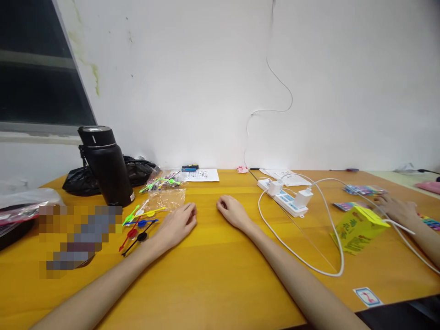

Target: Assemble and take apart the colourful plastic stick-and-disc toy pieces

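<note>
My left hand (177, 223) rests on the yellow wooden table (213, 270), fingers curled loosely under, holding nothing that I can see. Just left of it lie several small coloured plastic picks (139, 224) in green, yellow, blue, red and black, beside a clear plastic bag (167, 199). My right hand (232, 211) lies on the table a hand's width to the right, fingers also curled in, with nothing visible in it. The two hands face each other with a bare gap between them.
A black flask (106, 166) and black bag (137, 172) stand at the back left. A white power strip (285, 198) with chargers and a looping cable (330, 256) lies right, by a yellow box (359, 228). Another person's hand (395, 208) rests at the far right.
</note>
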`<state>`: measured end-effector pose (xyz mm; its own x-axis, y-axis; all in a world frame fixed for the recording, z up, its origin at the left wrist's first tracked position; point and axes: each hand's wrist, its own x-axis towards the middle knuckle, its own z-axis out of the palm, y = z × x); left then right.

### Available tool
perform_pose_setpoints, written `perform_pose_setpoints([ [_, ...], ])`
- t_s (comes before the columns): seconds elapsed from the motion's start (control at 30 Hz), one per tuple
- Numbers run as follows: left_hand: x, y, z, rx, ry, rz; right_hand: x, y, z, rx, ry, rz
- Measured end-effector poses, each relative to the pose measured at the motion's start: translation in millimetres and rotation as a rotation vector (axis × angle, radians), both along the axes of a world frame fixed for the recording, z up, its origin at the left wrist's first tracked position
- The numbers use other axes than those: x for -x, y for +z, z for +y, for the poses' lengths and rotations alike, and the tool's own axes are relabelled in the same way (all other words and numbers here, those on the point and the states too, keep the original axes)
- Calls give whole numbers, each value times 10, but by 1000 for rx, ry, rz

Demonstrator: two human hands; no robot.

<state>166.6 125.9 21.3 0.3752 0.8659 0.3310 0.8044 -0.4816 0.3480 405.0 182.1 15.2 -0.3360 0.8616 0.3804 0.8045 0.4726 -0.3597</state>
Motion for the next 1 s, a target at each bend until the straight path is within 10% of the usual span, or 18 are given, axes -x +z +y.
perform_pose_setpoints([
  [0.63, 51, 50, 30, -88, -31, 39, -65, 41, -144, 68, 117, 90],
  [1.0, 311, 70, 89, -248, 244, 314, -92, 52, -144, 94, 124, 107],
])
